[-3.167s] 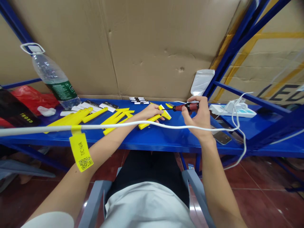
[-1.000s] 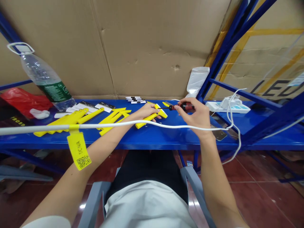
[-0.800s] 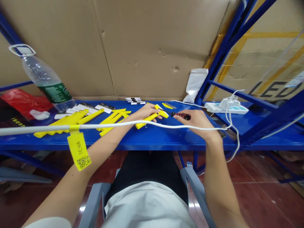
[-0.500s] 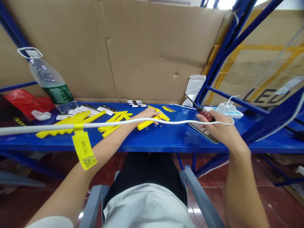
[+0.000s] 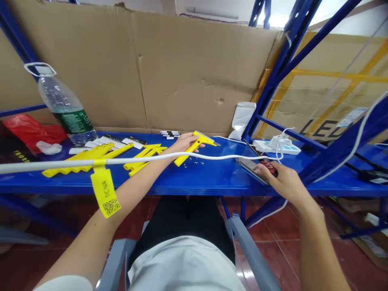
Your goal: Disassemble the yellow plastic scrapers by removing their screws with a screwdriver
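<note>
A dark phone (image 5: 251,167) lies near the front edge of the blue worktop (image 5: 224,178). To the left of the phone, the left hand (image 5: 186,142) pinches a yellow scraper (image 5: 185,157) just below its head, with the thumb on top. That grip probably keeps the head steady and uncovered, while the handle slants down toward the wearer. A grey blade tip shows at the head's near end; whether it belongs to this scraper or to a piece behind it, I cannot tell.

The right hand (image 5: 282,174) is at the phone's right end, its thumb and fingers seemingly closed around the red-and-black handle of a screwdriver (image 5: 269,165). The shaft points away from the wearer, and the handle overlaps the phone; whether it touches it is unclear.

Small screws (image 5: 195,162) are scattered left of the phone, beside the scraper's handle, likely for easy reach. Farther left of the phone, more yellow handles (image 5: 87,159) lie side by side, perhaps so each lifts off easily, with black-and-white packets (image 5: 136,141) behind them. A bottle (image 5: 71,117) leans beyond those. Behind the phone, to its right, sits a white power strip (image 5: 292,149) with a plug in it.
</note>
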`<action>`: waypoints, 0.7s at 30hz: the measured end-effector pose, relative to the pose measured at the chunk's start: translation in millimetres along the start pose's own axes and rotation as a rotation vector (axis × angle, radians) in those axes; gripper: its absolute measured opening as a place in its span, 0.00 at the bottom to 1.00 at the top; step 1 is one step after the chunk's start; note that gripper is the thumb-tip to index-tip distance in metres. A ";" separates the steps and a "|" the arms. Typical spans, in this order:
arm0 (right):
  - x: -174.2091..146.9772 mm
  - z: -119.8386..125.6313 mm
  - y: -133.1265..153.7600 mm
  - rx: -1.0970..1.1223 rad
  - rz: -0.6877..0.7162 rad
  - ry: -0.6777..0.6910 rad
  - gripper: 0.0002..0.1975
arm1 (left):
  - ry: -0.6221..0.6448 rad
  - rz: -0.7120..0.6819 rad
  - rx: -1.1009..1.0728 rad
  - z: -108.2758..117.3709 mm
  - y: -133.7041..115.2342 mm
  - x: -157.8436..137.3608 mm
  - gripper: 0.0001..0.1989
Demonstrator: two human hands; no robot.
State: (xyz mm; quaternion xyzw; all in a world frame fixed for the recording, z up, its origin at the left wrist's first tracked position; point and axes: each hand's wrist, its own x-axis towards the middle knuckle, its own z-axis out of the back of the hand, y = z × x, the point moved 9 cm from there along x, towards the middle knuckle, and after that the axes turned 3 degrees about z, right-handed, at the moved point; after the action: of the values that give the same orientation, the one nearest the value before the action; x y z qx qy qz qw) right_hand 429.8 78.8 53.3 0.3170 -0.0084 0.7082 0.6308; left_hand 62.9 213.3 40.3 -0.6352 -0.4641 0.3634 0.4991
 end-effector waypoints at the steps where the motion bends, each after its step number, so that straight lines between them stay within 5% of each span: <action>1: 1.7 0.1 0.3 0.015 0.002 -0.012 0.40 | -0.003 -0.020 -0.019 -0.2 -3.4 -1.3 0.05; 14: -3.6 5.9 -3.1 -0.023 0.027 -0.048 0.42 | 0.069 -0.106 -0.041 -7.5 -13.7 -6.4 0.09; 21: -7.3 12.5 -7.6 0.005 0.005 -0.045 0.31 | 0.132 -0.181 -0.067 -11.6 -21.8 -8.1 0.15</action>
State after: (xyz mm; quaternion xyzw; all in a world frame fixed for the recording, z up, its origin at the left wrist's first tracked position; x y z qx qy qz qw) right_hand 442.1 68.7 57.0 0.3342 -0.0217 0.7025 0.6279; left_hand 66.2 203.7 64.2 -0.6296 -0.4975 0.2587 0.5377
